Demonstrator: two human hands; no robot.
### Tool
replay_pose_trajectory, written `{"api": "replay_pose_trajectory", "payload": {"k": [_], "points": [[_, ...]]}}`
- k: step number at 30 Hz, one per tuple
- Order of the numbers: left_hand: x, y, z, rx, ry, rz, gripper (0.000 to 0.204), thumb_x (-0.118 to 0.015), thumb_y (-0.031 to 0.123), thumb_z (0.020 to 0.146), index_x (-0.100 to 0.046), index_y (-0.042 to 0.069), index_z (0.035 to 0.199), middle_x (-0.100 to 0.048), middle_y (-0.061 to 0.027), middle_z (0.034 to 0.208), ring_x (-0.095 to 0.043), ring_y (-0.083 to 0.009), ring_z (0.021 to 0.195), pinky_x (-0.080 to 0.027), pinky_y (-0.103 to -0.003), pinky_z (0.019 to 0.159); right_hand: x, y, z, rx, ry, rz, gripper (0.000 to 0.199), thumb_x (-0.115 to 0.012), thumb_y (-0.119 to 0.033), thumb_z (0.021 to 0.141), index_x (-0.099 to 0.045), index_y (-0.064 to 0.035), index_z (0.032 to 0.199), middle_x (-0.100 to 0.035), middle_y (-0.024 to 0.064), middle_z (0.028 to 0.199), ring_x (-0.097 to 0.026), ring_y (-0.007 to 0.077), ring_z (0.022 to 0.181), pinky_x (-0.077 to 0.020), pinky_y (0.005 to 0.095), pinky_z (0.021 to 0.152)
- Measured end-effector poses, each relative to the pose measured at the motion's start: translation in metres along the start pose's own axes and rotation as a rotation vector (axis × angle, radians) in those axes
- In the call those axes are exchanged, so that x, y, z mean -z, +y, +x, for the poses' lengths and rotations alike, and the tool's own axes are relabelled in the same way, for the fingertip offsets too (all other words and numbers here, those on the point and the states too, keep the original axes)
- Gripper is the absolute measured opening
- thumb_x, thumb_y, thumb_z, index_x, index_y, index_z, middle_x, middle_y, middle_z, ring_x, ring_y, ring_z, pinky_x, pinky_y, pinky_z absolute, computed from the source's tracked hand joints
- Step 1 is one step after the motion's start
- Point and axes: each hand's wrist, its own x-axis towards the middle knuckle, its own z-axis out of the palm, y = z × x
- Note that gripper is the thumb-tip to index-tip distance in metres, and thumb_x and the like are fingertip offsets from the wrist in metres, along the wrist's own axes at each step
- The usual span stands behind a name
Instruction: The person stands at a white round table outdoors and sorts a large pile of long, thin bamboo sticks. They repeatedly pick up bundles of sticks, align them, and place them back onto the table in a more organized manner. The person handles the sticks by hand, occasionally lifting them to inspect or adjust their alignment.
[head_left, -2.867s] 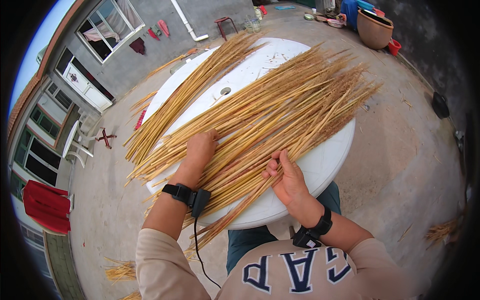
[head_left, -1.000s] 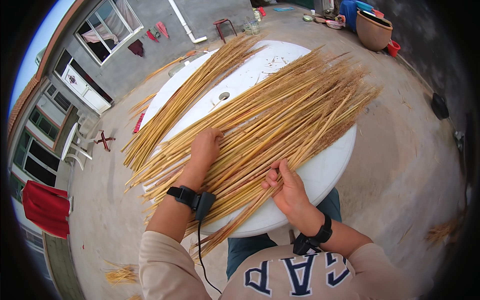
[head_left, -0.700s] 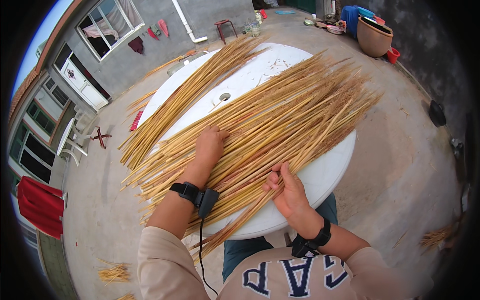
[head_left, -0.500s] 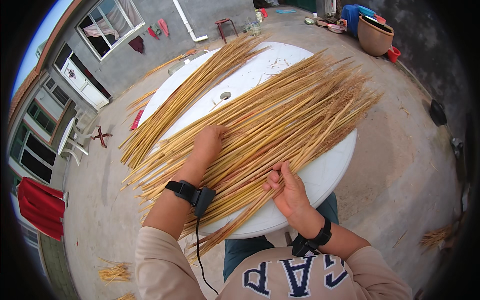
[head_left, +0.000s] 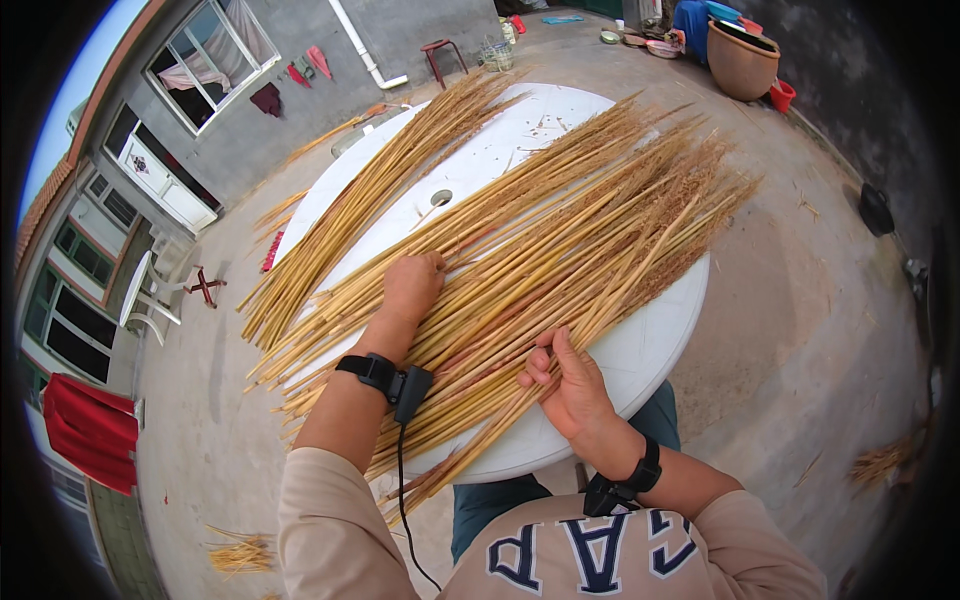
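A wide spread of dry yellow stalks [head_left: 500, 300] with feathery brown tops lies slantwise across a round white table [head_left: 655, 345]. My left hand [head_left: 412, 287] is closed on stalks at the upper side of this spread, its fingertips partly hidden among them. Along the near edge, my right hand [head_left: 572, 388] curls its fingers and thumb against a few stalks. White tabletop shows through a narrow gap between the stalks by my left hand and the rest. A separate bundle of stalks [head_left: 365, 205] rests on the table's far left side.
Near the table's middle is a round hole [head_left: 441, 198], with small debris beyond it. More stalks lie on the ground at lower left [head_left: 240, 553] and right. A red stool [head_left: 443, 62] stands by the wall, and a large brown pot [head_left: 742, 62] sits at the back right.
My left hand has shifted slightly left, and the gap beside its stalks looks wider. My right hand stays at the near edge in nearly the same pose. The view has shifted a little.
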Motion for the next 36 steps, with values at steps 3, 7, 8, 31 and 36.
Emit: {"api": "replay_pose_trajectory", "payload": {"k": [3, 7, 8, 31, 36], "points": [[0.006, 0.002, 0.0, -0.007, -0.048, -0.045, 0.014, -0.063, 0.021, 0.077, -0.069, 0.013, 0.087, -0.065, -0.0141, 0.075, -0.063, -0.0321, 0.071, -0.05, -0.043, 0.065, 0.001, 0.0, 0.0, 0.002, 0.006, -0.004, 0.031, -0.046, -0.037, 0.094, -0.054, -0.0073, 0.09, -0.049, 0.0002, 0.069, -0.043, 0.0101, 0.062, -0.0418, 0.0294, 0.068], [0.012, -0.001, 0.004, 0.129, 0.055, -0.139, 0.012, -0.062, 0.02, 0.077, -0.068, 0.012, 0.083, -0.065, -0.0139, 0.072, -0.063, -0.0318, 0.071, -0.049, -0.042, 0.063, 0.002, 0.0, 0.001, -0.008, 0.01, -0.011, 0.03, -0.047, -0.037, 0.094, -0.054, -0.0075, 0.09, -0.049, -0.0002, 0.069, -0.043, 0.0097, 0.061, -0.0424, 0.0296, 0.068], [0.012, -0.003, 0.006, 0.115, 0.075, -0.108, 0.011, -0.064, 0.02, 0.076, -0.069, 0.012, 0.082, -0.065, -0.0136, 0.072, -0.063, -0.0316, 0.071, -0.049, -0.042, 0.064, 0.001, 0.0, 0.001, -0.008, 0.008, -0.013, 0.03, -0.047, -0.037, 0.094, -0.054, -0.0075, 0.09, -0.049, -0.0002, 0.069, -0.043, 0.0097, 0.061, -0.0424, 0.0296, 0.068], [-0.003, -0.014, 0.023, 0.067, -0.02, 0.134, 0.014, -0.057, 0.014, 0.074, -0.069, 0.008, 0.079, -0.066, -0.0153, 0.076, -0.064, -0.0322, 0.075, -0.051, -0.042, 0.068, -0.003, -0.003, -0.002, -0.021, 0.017, -0.001, 0.03, -0.047, -0.036, 0.094, -0.053, -0.0072, 0.09, -0.048, 0.0002, 0.07, -0.043, 0.0099, 0.062, -0.0419, 0.0297, 0.068], [0.015, -0.014, 0.018, 0.106, -0.051, 0.096, 0.016, -0.064, 0.018, 0.069, -0.071, 0.014, 0.082, -0.066, -0.0109, 0.073, -0.063, -0.0284, 0.071, -0.051, -0.039, 0.064, -0.001, -0.002, -0.002, -0.022, -0.001, -0.004, 0.03, -0.047, -0.036, 0.095, -0.052, -0.0064, 0.092, -0.048, 0.0005, 0.071, -0.043, 0.0103, 0.062, -0.042, 0.0296, 0.067]]}}
